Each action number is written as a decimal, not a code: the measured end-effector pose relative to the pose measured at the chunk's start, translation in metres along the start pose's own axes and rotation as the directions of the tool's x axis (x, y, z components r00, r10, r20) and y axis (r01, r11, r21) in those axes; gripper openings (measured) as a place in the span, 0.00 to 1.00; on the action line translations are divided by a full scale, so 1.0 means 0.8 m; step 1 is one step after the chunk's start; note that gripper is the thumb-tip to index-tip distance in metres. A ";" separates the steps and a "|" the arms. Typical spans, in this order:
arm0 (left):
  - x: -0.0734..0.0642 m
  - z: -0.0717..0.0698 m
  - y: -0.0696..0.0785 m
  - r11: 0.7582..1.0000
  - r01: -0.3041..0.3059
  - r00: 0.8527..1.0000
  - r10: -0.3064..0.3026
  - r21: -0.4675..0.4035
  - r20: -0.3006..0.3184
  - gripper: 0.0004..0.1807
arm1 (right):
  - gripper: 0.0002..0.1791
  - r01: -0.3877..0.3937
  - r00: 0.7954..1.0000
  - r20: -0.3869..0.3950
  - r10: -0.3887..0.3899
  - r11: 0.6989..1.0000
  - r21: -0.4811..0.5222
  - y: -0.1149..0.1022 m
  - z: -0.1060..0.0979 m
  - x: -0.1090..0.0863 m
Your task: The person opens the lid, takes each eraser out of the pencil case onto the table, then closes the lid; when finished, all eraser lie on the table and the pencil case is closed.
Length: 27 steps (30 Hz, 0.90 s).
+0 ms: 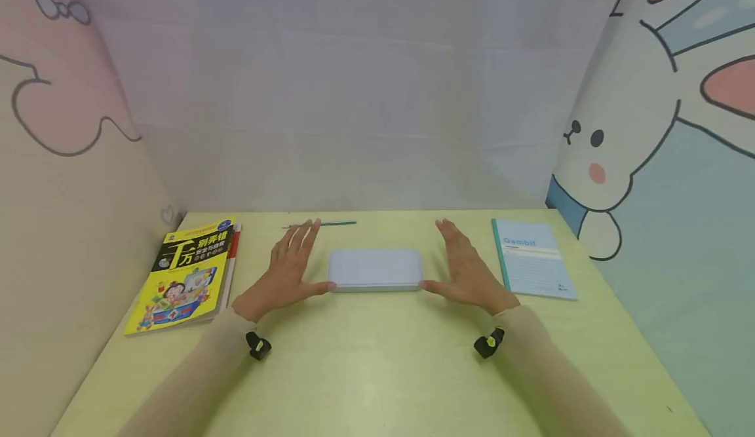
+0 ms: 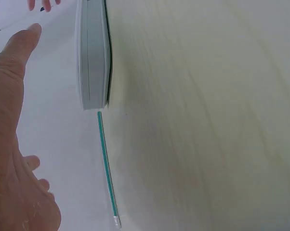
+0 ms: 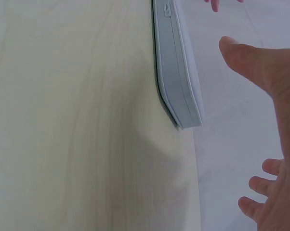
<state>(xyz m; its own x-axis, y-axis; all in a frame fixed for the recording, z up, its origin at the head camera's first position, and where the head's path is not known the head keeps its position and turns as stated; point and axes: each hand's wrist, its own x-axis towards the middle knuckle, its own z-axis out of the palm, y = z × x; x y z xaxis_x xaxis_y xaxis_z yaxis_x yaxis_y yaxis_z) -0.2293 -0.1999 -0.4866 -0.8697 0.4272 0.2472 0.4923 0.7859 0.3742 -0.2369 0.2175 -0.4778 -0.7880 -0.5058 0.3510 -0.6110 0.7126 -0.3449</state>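
Observation:
A flat, pale grey-white box-like case [image 1: 375, 269] with rounded corners lies on the table between both hands. To its left is my left hand [image 1: 288, 268], fingers spread and thumb tip overlapping the case's front left corner in the head view. My right hand [image 1: 467, 270] mirrors it on the other side, thumb by the front right corner. In the left wrist view a gap shows between the thumb [image 2: 20, 42] and the case [image 2: 93, 60]. The right wrist view likewise shows the thumb [image 3: 241, 55] apart from the case [image 3: 177, 72]. Neither hand holds anything.
Behind the left fingertips lies a thin green pencil [image 1: 339, 223] with a white end. A yellow illustrated book [image 1: 183, 276], atop another book, is at the left. On the right rests a light blue notebook [image 1: 535, 260]. A white cloth wall [image 1: 366, 109] stands along the table's back edge.

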 end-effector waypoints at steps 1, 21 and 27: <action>0.001 0.003 -0.001 0.998 -0.002 1.000 0.002 -0.067 0.004 0.73 | 0.71 -0.020 1.000 0.019 0.019 0.999 0.038 0.000 0.004 0.000; 0.003 0.049 -0.001 0.849 0.122 0.991 -0.078 -0.513 0.106 0.69 | 0.58 -0.238 0.971 0.123 0.206 0.897 0.373 -0.016 0.072 -0.006; 0.002 0.056 -0.001 0.835 0.138 0.990 -0.107 -0.533 0.089 0.68 | 0.51 -0.267 0.964 0.097 0.249 0.886 0.379 -0.018 0.079 -0.010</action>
<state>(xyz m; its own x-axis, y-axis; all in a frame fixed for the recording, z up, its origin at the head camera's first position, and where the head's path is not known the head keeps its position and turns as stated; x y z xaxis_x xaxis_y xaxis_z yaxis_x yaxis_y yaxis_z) -0.2325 -0.1798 -0.5265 -0.9169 0.3788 0.1256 0.3095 0.4764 0.8230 -0.2267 0.1806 -0.5310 -0.9189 -0.3568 0.1683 -0.3597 0.5824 -0.7290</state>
